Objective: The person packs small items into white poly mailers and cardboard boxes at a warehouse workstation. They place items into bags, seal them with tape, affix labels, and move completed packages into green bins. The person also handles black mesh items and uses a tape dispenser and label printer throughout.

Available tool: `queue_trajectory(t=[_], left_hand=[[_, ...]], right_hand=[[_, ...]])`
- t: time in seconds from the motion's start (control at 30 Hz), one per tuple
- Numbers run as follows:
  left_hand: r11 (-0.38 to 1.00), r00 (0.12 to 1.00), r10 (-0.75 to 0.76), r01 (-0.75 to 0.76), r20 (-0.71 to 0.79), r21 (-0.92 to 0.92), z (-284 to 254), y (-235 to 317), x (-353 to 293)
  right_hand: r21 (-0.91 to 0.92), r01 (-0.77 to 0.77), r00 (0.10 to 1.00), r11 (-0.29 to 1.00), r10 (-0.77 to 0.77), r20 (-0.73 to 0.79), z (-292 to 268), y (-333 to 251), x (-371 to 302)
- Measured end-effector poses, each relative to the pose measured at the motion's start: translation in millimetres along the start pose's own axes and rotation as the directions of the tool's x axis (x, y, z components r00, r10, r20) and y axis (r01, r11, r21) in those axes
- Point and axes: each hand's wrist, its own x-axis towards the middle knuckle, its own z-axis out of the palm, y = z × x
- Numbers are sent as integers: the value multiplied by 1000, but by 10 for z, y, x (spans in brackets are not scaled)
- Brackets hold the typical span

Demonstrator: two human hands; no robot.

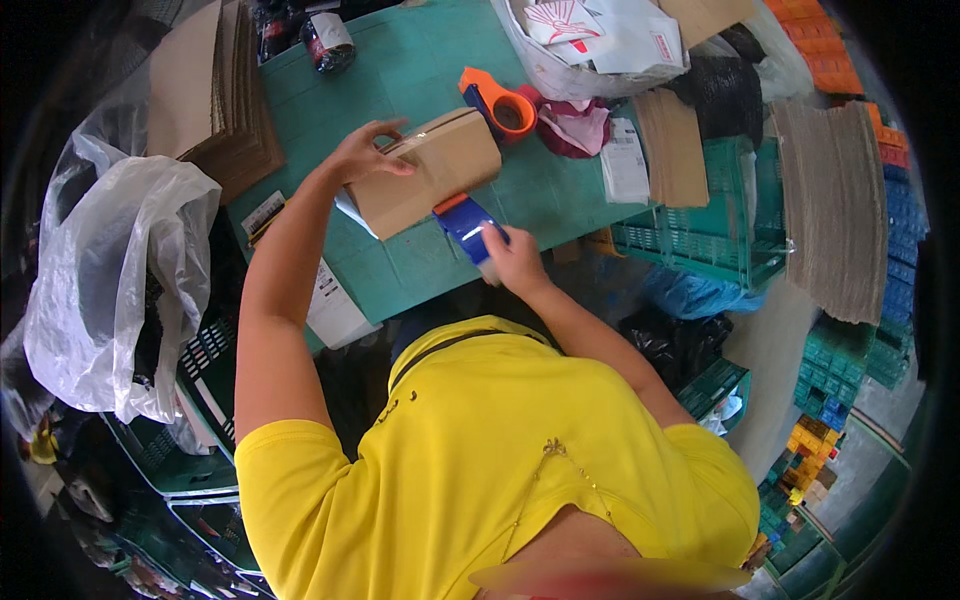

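Note:
A brown cardboard box (425, 170) lies at a slant on the green table. My left hand (368, 155) holds its left end, the thumb on the near face and the fingers along the top. In my right hand (515, 260) is a blue tape dispenser (468, 228), its orange edge against the near right side of the box. A second tape dispenser (508, 112), orange and blue, rests just beyond the box. Something white shows under the box's left end.
Flat cardboard stacks stand at the far left (190, 85) and right (830, 210). White packets fill a sack (530, 50) at the back, near a maroon cloth (570, 130) and a label stack (625, 165). Green crates (690, 240) and a clear plastic bag (130, 260) flank the table (330, 110).

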Motion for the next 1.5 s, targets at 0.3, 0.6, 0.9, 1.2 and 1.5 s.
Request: queue_trajectory(t=[0.3,0.6,0.9,1.2,1.5], left_hand=[[706,890,325,-2,-322,708,1579,487,-969],[585,777,488,46,-397,810,2490,477,-1365],[789,882,357,-108,-308,605,1273,754,-938],[996,998,-65,66,-20,61,217,264,3],[768,700,364,146,-614,623,1542,576,-1277]], right_hand=[[290,206,952,935,-122,-281,-652,-1040,520],[-98,73,994,993,-81,-76,-266,-817,355],[327,-62,996,943,35,87,-456,-492,-152],[-102,-54,996,993,61,71,-46,184,-267],[-173,290,863,941,-335,-378,-331,370,240]])
